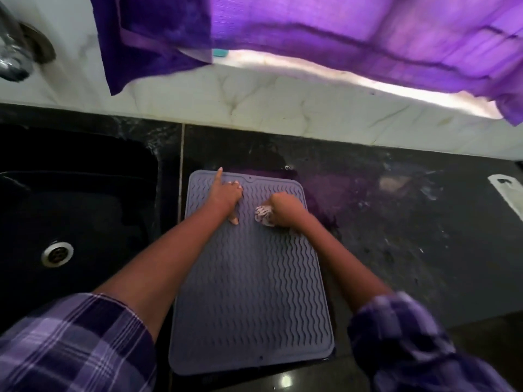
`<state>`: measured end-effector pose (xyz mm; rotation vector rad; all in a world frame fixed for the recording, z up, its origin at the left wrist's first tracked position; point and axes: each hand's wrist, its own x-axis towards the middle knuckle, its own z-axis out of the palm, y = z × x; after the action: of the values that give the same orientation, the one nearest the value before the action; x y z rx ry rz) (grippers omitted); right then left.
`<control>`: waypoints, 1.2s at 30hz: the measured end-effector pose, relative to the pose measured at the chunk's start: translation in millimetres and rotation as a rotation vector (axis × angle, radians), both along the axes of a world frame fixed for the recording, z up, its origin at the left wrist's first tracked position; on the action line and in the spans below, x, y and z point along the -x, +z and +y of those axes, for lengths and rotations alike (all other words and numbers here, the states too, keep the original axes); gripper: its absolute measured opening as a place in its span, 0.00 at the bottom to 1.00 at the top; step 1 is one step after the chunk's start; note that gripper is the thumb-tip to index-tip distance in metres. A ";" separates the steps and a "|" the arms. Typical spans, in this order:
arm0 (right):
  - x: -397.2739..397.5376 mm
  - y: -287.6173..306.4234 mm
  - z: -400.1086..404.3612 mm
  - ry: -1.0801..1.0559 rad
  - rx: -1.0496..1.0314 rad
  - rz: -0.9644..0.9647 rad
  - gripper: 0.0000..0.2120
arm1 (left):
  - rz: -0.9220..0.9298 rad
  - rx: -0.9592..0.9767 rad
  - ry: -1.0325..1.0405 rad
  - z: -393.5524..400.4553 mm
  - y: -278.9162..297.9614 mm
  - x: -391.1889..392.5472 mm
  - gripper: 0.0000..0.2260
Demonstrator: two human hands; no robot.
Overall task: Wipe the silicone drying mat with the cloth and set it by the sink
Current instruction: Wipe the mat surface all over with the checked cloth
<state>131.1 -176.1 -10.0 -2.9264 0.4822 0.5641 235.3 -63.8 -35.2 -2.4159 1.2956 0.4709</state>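
Note:
A grey-purple silicone drying mat (249,292) with wavy ridges lies flat on the black counter, just right of the sink. My left hand (226,193) presses on the mat's far left part, one finger stretched toward the far corner, the other fingers bent against the surface. My right hand (285,207) grips a small bunched white cloth (263,215) and holds it down on the mat's far right part.
A black sink (70,210) with a steel drain (57,253) lies to the left. A tap (14,52) is at the top left. Purple cloths (311,32) hang above the white tiled wall. A white object (509,193) lies at the counter's right edge.

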 end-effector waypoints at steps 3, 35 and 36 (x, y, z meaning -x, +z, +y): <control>-30.4 20.6 -13.7 -0.067 0.008 -0.168 0.11 | -0.004 0.025 0.021 2.3 0.9 -0.8 0.41; 41.1 7.0 44.7 0.007 -0.091 0.115 0.12 | -0.018 0.050 0.012 5.6 -12.1 -1.3 0.41; 31.2 10.4 38.2 -0.043 -0.099 0.039 0.10 | -0.018 0.055 0.014 4.6 -12.3 -1.0 0.40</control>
<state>99.9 -137.9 0.4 -2.8092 0.5055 0.6214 236.3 -59.1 -47.4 -2.4697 1.3008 0.4215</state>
